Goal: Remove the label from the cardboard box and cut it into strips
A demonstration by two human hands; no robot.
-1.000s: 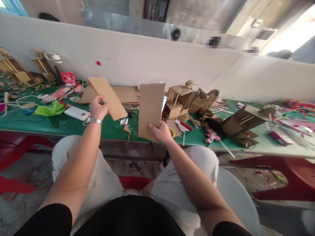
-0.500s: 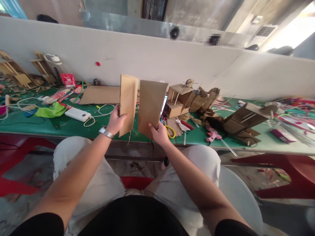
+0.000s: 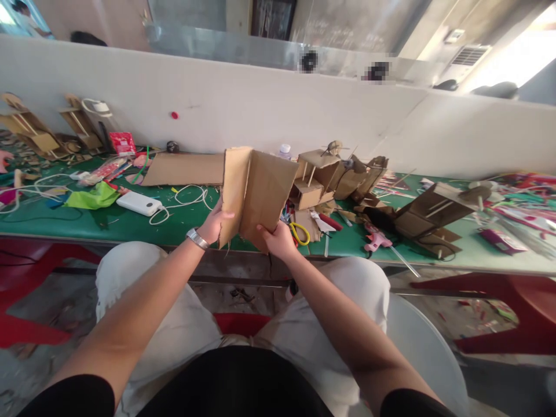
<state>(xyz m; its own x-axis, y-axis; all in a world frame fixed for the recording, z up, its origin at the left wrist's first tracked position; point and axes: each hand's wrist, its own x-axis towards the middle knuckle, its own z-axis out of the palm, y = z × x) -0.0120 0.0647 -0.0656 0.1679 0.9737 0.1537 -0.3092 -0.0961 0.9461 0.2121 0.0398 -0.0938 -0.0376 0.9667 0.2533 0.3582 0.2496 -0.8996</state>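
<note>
My left hand (image 3: 214,223) grips the lower edge of a narrow brown cardboard strip (image 3: 234,185), held upright above the front of the green table (image 3: 130,223). My right hand (image 3: 275,239) grips the bottom of a wider cardboard panel (image 3: 267,194). The two pieces meet along one long edge and form an open V. A steel watch sits on my left wrist. Both hands hover over my lap, just before the table's front edge.
On the table lie a flat cardboard sheet (image 3: 185,169), a white power bank (image 3: 138,203) with a cable, a cardboard model (image 3: 313,176), yellow-handled scissors (image 3: 297,231), a pink glue gun (image 3: 377,240) and another cardboard model (image 3: 430,217). A white partition (image 3: 260,110) stands behind. Red stools flank me.
My left hand swung its cardboard strip from a tilt at the left to upright and brought it against the right panel. The right panel leaned slightly right.
</note>
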